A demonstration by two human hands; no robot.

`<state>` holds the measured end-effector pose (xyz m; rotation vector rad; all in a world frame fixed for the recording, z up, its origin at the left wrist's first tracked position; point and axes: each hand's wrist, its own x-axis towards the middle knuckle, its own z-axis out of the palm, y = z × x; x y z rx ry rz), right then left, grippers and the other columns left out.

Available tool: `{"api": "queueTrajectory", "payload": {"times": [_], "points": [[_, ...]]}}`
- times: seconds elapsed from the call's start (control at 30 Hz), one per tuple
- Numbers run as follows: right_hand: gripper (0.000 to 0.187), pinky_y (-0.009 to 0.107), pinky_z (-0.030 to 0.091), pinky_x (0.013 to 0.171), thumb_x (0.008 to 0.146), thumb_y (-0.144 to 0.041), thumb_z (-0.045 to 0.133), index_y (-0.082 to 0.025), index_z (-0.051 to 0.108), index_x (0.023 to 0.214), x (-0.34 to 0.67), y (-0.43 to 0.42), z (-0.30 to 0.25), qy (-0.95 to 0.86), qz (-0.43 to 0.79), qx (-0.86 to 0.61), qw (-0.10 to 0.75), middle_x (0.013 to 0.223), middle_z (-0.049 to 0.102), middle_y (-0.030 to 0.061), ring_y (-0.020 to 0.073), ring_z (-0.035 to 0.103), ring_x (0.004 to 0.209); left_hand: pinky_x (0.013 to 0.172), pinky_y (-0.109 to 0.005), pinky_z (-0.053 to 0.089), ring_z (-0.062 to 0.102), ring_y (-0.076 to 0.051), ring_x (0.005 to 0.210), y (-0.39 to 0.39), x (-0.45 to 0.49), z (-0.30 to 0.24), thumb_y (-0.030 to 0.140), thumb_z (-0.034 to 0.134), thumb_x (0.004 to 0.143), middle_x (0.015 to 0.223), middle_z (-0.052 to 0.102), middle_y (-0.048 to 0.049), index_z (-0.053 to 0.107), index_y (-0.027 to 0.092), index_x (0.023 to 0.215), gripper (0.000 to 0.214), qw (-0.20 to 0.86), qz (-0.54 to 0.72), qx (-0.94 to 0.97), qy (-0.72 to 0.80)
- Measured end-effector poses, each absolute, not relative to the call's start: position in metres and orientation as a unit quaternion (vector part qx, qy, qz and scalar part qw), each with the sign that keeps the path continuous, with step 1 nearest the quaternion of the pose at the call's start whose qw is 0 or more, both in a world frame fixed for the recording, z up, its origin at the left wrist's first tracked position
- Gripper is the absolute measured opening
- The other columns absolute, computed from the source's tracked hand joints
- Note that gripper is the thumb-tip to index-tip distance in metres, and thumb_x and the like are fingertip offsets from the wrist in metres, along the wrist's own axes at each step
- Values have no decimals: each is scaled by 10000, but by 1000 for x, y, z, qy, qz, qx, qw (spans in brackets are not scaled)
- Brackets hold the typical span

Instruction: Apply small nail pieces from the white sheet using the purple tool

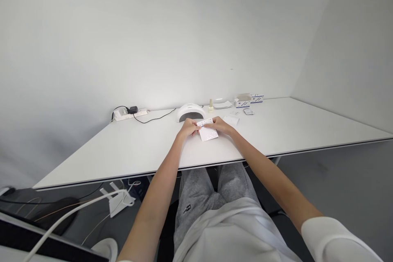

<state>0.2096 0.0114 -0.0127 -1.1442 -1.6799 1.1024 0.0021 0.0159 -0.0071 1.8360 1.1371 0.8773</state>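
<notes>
Both my hands are stretched out over the white table. My left hand and my right hand pinch a small white strip between them, fingers closed on its two ends. Just below the strip a white card with rows of small dots lies on the table. A white dome-shaped nail lamp stands right behind my hands.
A small bottle, a white dish, small blue-and-white boxes and little packets sit at the back. A power strip with a black cable lies at back left. A white sheet lies right of my hands.
</notes>
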Motion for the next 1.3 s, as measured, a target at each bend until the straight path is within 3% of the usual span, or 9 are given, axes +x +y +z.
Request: {"api": "queueTrajectory", "payload": {"times": [0.23, 0.57, 0.83, 1.13, 1.3], "points": [[268, 216, 405, 495, 597, -307, 842, -107, 709, 717, 208, 16, -17, -664, 426, -454, 414, 725, 706, 64, 140, 594, 606, 392, -222, 303, 463, -73, 355, 13, 4, -6, 130, 670, 767, 578, 652, -63, 619, 95, 673, 113, 424, 331, 721, 436], [237, 220, 429, 508, 582, -260, 837, -115, 723, 730, 217, 24, -17, -644, 443, -456, 424, 746, 721, 73, 165, 633, 640, 372, -205, 286, 497, -62, 398, 12, 1, -4, 283, 750, 757, 667, 682, -87, 647, 94, 719, 219, 454, 304, 721, 425], [272, 233, 416, 505, 545, -301, 864, -115, 679, 615, 215, 18, -14, -640, 445, -452, 433, 629, 667, 53, 157, 591, 598, 385, -204, 290, 464, -61, 360, 14, 4, -6, 186, 704, 764, 557, 635, -48, 598, 112, 624, 190, 418, 330, 722, 442], [229, 237, 459, 577, 595, -246, 835, -106, 742, 750, 217, 8, -4, -633, 460, -441, 440, 741, 713, 78, 149, 604, 651, 392, -208, 296, 436, -64, 334, 20, 3, -12, 145, 634, 750, 499, 580, -18, 562, 130, 567, 197, 361, 363, 740, 436], [180, 233, 420, 550, 598, -225, 794, -99, 718, 702, 213, 8, -6, -642, 439, -446, 443, 676, 681, 59, 140, 569, 615, 387, -202, 299, 411, -58, 324, 20, 4, -13, 134, 629, 729, 468, 551, 1, 552, 134, 565, 181, 352, 359, 741, 446]]}}
